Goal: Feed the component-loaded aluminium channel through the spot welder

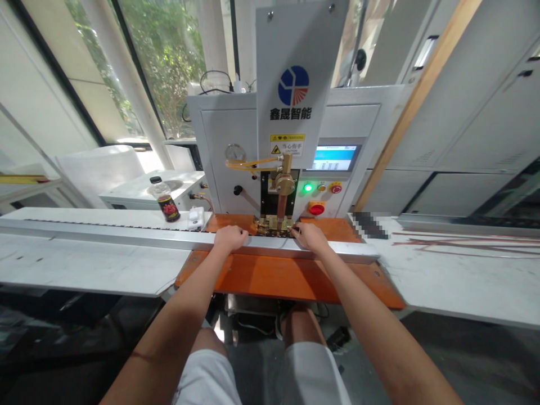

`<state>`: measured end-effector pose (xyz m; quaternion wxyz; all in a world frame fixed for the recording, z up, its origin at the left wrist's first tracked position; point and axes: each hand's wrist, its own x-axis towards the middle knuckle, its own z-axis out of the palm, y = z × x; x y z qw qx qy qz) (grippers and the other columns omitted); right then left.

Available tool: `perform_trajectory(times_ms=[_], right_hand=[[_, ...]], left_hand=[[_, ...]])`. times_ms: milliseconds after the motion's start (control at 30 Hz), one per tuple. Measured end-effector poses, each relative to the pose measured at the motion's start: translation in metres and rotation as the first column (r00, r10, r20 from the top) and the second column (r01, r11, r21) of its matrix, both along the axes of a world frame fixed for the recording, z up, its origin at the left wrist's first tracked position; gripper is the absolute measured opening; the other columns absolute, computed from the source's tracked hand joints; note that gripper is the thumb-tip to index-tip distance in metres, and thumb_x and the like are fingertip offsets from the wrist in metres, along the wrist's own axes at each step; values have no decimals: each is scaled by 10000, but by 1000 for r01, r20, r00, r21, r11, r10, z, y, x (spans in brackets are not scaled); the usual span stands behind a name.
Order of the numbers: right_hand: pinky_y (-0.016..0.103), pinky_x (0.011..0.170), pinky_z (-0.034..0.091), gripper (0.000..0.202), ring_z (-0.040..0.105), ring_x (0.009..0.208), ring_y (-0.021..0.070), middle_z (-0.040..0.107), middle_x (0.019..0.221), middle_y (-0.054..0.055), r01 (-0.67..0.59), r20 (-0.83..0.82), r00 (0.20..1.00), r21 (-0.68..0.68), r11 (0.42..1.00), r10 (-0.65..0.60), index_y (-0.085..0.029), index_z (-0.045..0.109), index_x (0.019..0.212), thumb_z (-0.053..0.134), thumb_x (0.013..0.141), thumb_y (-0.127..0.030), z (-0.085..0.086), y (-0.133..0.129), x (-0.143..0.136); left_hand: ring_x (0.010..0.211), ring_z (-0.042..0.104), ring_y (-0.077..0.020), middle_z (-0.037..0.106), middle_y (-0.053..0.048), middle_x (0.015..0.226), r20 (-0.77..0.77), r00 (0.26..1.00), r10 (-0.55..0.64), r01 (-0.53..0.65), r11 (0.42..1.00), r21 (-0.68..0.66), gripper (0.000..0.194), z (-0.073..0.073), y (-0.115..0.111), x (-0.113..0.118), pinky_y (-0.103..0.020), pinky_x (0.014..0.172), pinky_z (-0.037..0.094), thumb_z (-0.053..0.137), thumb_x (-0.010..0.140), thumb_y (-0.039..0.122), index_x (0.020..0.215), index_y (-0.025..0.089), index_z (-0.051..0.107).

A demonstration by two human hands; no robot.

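A long silvery metal bar lies across the bench and over the orange plate of a grey machine. My left hand is closed at the bar, left of the brass and copper machine head; what its fingers pinch is too small to name. On the other side, my right hand has its fingers closed at the bar's back edge, close beside the head's lower end. Whatever those fingertips hold is hidden. A dark toothed strip runs along the bar at the left.
A dark-labelled bottle and a small white object stand behind the bar on the left. Thin reddish rods lie on the right table. The machine carries a lit screen, a green light and red knobs.
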<state>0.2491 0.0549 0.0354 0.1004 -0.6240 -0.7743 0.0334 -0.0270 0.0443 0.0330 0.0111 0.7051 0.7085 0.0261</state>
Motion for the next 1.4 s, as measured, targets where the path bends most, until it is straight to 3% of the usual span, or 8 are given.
perform_trajectory(times_ms=[400, 1400], right_hand=[[300, 805, 447, 423, 663, 986, 253, 720, 1054, 137, -9, -5, 1000, -3, 1000, 9, -204, 689, 1120, 395, 963, -465, -6, 5, 0], [317, 796, 434, 422, 660, 975, 269, 715, 1047, 136, -1, 48, 999, 24, 1000, 0, -219, 633, 1156, 299, 992, -417, 4, -22, -6]], left_hand=[[986, 652, -313, 709, -186, 1048, 3, 1000, 2, -2, 1000, 18, 580, 0, -2, 0, -394, 854, 480, 274, 894, 458, 987, 134, 746], [953, 652, -320, 725, -142, 994, -18, 999, 28, -25, 988, 153, 566, -4, -22, 2, -406, 830, 484, 252, 917, 450, 977, 184, 747]])
